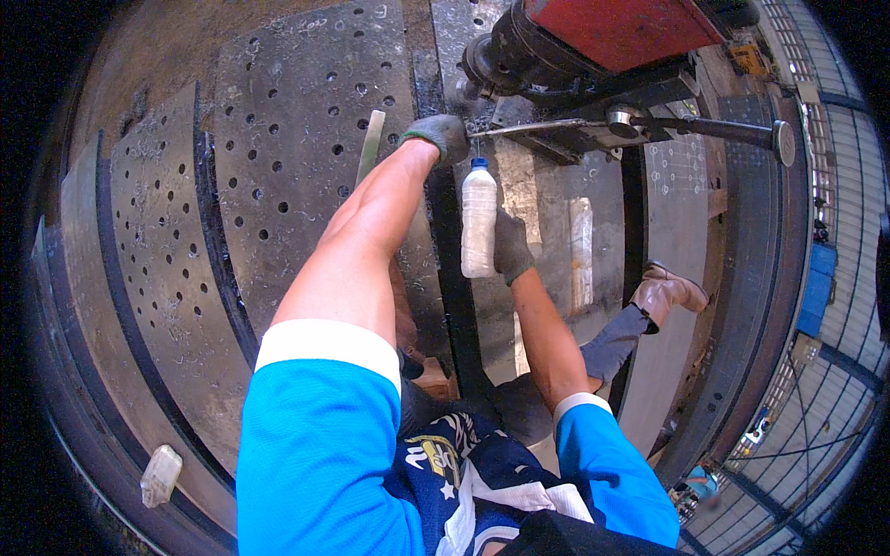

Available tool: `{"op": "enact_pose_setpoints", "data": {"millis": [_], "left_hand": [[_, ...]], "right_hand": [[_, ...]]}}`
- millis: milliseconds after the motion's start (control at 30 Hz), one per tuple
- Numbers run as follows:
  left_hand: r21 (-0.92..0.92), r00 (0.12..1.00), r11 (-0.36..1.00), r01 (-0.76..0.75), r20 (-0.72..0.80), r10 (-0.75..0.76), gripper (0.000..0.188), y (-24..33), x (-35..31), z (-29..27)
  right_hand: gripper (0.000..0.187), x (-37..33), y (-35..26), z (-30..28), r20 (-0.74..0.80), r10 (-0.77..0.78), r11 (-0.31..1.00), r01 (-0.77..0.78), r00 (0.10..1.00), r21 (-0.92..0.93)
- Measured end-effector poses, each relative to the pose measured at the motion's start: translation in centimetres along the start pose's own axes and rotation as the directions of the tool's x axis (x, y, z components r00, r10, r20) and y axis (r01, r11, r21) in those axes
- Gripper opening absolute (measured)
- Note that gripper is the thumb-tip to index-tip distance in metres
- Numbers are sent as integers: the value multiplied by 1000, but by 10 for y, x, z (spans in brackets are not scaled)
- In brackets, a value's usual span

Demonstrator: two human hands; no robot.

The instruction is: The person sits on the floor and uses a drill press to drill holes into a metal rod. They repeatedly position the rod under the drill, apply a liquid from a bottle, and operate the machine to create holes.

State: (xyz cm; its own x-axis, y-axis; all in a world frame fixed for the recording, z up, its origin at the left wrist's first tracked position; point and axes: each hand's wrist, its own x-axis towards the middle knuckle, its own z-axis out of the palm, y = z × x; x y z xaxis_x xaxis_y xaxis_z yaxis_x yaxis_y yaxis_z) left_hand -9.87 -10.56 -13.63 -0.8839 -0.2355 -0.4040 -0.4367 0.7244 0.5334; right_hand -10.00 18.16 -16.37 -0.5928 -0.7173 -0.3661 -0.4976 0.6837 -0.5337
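Observation:
My left hand (443, 139), in a dark grey glove with a green cuff, is closed at the near end of a thin metal lever (542, 127). The lever runs right to a round hub on a red and black machine (612, 37). In my right hand (512, 246), also gloved, is a clear plastic bottle (478, 222) of whitish liquid, gripped from its right side. It stands upright in the air, blue cap up, just below my left hand. A thin pale line rises from the cap toward the machine's lower end.
Steel plates (306, 120) with rows of drilled holes lie under and left of me, with dark gaps between them and metal shavings on top. A pale flat strip (371, 144) lies beside my left forearm. A whitish container (161, 475) sits at lower left. A black handle (714, 128) sticks out right.

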Motion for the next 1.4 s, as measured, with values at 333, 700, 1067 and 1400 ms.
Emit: {"op": "enact_pose_setpoints", "data": {"millis": [333, 700, 1067, 1400], "left_hand": [[15, 1000, 1000, -14, 6, 14, 32, 0, 0, 2], [-20, 1000, 1000, -7, 8, 7, 32, 0, 1, 3], [-17, 1000, 1000, -1, -1, 1, 33, -3, 7, 14], [1, 998, 998, -64, -9, 64, 32, -14, 24, 28]], "right_hand": [[43, 0, -7, -5, -9, -2, 996, 3, 1000, 89], [44, -1, -3, -3, -25, -38, 997, 36, 999, -63], [27, -7, -7, -8, -16, 69, 992, -67, 997, 109], [27, -4, 6, 4, -110, 33, 961, -1, 993, 277]]}}
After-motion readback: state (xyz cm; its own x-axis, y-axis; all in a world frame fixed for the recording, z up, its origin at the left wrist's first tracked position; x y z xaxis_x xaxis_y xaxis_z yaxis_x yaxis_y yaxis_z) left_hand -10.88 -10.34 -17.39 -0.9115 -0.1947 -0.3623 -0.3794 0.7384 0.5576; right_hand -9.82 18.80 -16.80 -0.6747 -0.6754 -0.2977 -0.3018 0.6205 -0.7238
